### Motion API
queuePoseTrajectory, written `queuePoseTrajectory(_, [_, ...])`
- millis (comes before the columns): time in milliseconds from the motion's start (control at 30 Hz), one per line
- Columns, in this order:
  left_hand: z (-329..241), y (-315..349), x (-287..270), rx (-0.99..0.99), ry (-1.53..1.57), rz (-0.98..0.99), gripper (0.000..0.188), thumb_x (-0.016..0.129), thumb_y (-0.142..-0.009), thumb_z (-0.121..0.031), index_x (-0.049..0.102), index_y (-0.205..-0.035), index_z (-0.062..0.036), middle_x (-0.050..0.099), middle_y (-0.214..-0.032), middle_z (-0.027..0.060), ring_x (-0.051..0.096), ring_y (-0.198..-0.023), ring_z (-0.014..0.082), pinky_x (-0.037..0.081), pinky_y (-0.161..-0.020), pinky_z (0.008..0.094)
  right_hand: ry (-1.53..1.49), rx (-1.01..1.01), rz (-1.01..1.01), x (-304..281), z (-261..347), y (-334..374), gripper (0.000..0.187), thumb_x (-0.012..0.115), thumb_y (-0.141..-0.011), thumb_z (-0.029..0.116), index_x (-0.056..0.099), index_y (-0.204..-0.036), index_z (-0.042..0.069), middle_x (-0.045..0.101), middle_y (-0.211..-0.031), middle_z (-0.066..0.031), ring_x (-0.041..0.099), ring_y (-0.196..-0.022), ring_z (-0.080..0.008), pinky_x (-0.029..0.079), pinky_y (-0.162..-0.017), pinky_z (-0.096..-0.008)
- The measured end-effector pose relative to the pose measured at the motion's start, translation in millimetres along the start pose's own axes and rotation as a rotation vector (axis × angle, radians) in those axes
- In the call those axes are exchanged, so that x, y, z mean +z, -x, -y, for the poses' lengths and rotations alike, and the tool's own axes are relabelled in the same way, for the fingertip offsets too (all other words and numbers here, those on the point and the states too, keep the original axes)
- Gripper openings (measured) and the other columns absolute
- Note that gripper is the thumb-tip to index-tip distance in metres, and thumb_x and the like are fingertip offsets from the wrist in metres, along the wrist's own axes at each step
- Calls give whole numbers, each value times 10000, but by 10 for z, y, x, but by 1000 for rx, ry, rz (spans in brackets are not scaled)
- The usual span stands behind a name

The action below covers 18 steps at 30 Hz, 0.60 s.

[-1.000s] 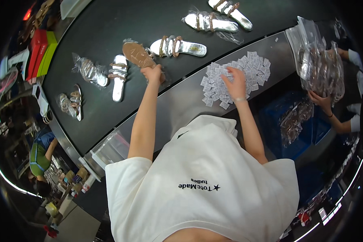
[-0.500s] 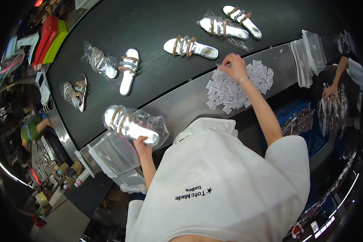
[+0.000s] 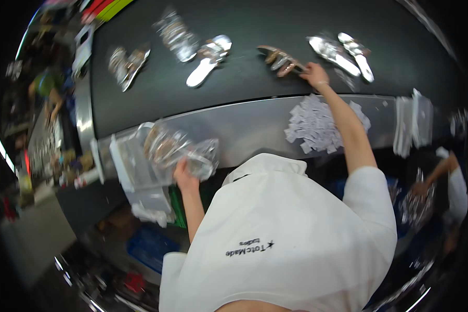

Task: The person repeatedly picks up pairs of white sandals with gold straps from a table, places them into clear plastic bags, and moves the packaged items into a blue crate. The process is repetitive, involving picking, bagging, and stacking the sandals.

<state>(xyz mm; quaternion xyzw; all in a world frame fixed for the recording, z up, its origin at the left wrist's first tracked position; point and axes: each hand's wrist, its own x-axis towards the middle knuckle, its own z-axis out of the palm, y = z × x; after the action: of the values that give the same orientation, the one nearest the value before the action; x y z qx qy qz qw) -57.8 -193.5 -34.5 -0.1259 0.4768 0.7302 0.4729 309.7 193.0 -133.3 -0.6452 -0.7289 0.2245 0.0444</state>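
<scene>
My left hand [image 3: 186, 177] is closed on a strappy sandal in a clear plastic bag [image 3: 164, 144], held over the near metal ledge. Across the ledge, my right hand [image 3: 315, 77] grips one end of a bare sandal [image 3: 282, 61] with brown and silver straps, tipped up off the dark belt. Below my right forearm lies a heap of small white printed slips [image 3: 309, 125]. To the right of that hand are a bagged silver sandal [image 3: 334, 54] and a bare one [image 3: 358, 54]. Motion blurs the picture somewhat.
Further left on the dark belt [image 3: 255, 23] lie a silver sandal [image 3: 208, 60], a bagged sandal [image 3: 177, 36] and another partly bagged pair [image 3: 127, 67]. Stacks of clear bags rest on the ledge, left [image 3: 135, 164] and right [image 3: 413, 122]. A co-worker's arm [image 3: 437, 174] is at right.
My right hand has moved from above the slips to the belt and taken hold of the bare sandal, lifting and tilting it. The left still holds the bagged sandal. The view has turned.
</scene>
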Motion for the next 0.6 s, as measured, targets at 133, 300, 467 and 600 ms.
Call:
queuePoseTrajectory(133, [113,-160,219,345,-216,-61,501,559,-747,104,433,-1205,-58,539,-1102,86,570,-946,218,465,-836,359,-623,-182,11,-28,909,564,409,733,-713,328,612,-857,-36,594,-778,-107,583,-712,-188,458,-656,-295])
queuePoseTrajectory(300, [262,-331,622,323,-118,-19,388,533,-846,-26,440,-1220,-66,527,-1114,44,501,-1024,152,401,-880,308,-1150,4,570,394,2451,1698,464,745,-732,231,551,-1056,-37,637,-889,-80,597,-749,-113,476,-671,-241])
queuePoseTrajectory(467, [-143,-499,325,294,-52,321,343,366,-906,-257,484,-1166,-67,547,-1128,40,484,-1063,161,343,-943,329,-1354,-144,509,841,3303,2231,442,735,-742,230,542,-1066,0,624,-935,-57,570,-823,-107,464,-728,-245])
queuePoseTrajectory(600, [-885,-1130,-1181,473,-554,280,405,414,-905,-289,487,-1186,-7,529,-1186,83,459,-1132,196,332,-984,349,-1200,-388,643,791,3460,2333,543,753,-722,251,498,-1129,-3,625,-924,-57,564,-818,-92,462,-734,-239])
